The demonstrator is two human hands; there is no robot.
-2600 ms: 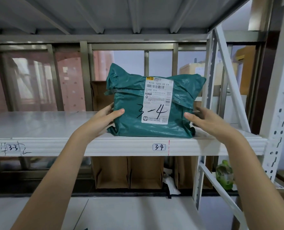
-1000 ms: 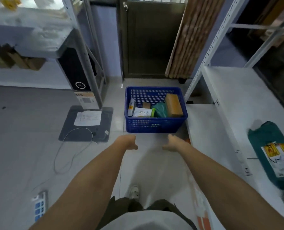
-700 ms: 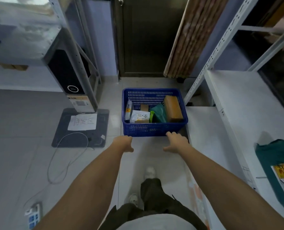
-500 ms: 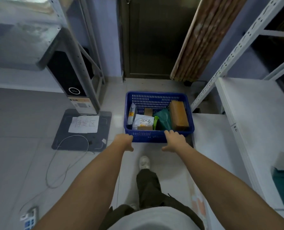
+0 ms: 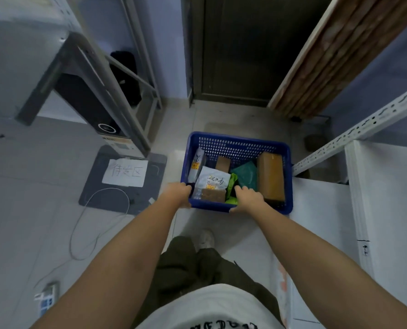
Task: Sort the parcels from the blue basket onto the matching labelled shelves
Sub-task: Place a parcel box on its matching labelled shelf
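The blue basket (image 5: 238,144) stands on the floor ahead of me. Inside lie a long brown box (image 5: 270,176) on the right, a teal bag (image 5: 245,174), a white bag with handwriting (image 5: 213,180), a small brown box (image 5: 222,163), a narrow white packet (image 5: 196,162) and a bright green item (image 5: 232,185). My left hand (image 5: 177,193) curls over the basket's near-left corner. My right hand (image 5: 246,198) lies over the near rim, fingers inside above the green item, thumb outside under the rim. Neither hand holds a parcel.
A white shelf (image 5: 387,198) with a small edge label (image 5: 365,249) runs along the right, its perforated post (image 5: 354,131) beside the basket. On the left are a grey mat with a paper sign (image 5: 124,173), a white cable (image 5: 98,222), a power strip (image 5: 47,298) and a grey rack (image 5: 117,86).
I turned away from shelf 3-4, where the teal parcel stayed, and walked to the basket. Both hands moved forward from open air onto its near rim.
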